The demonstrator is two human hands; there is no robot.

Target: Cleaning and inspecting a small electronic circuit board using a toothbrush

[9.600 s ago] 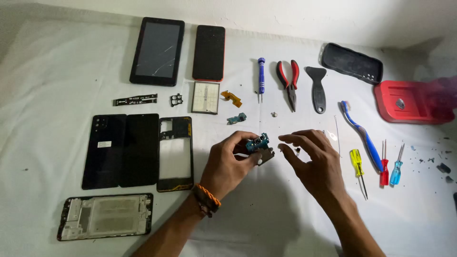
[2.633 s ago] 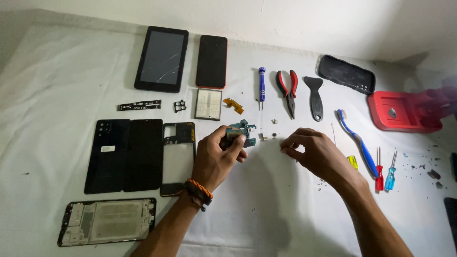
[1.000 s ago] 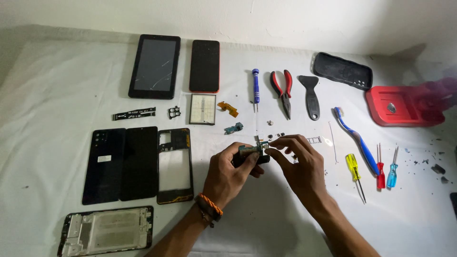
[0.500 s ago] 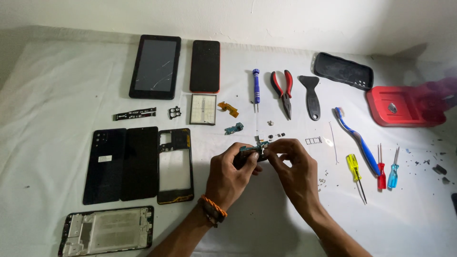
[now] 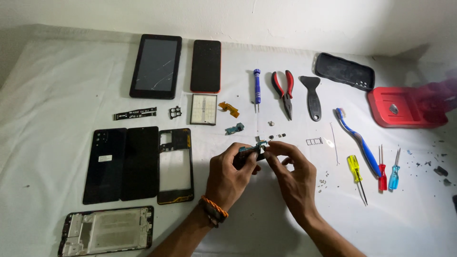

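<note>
Now both hands (image 5: pixel 264 166) have closed together, pinching the small circuit board (image 5: pixel 251 151), raised toward twelve o'clock.

Hands: left hand (image 5: pixel 232 175) and right hand (image 5: pixel 295 177) meet over a white table (image 5: pixel 57 85), pinching a small circuit board (image 5: pixel 251 151) between fingertips.
Wrist: an orange-and-black bracelet (image 5: pixel 213 210) on the left.
Left of the hands: a black back cover (image 5: pixel 104 164), a dark screen panel (image 5: pixel 140 163), an open phone frame (image 5: pixel 175 165), a metal chassis (image 5: pixel 107 231).
Far edge: a cracked tablet (image 5: pixel 156 66) beside a red-edged phone (image 5: pixel 205 66).
Right side: blue screwdriver (image 5: pixel 257 88), red pliers (image 5: pixel 283 90), black scraper (image 5: pixel 312 97), blue toothbrush (image 5: pixel 359 141), red tray (image 5: pixel 407 107).
</note>
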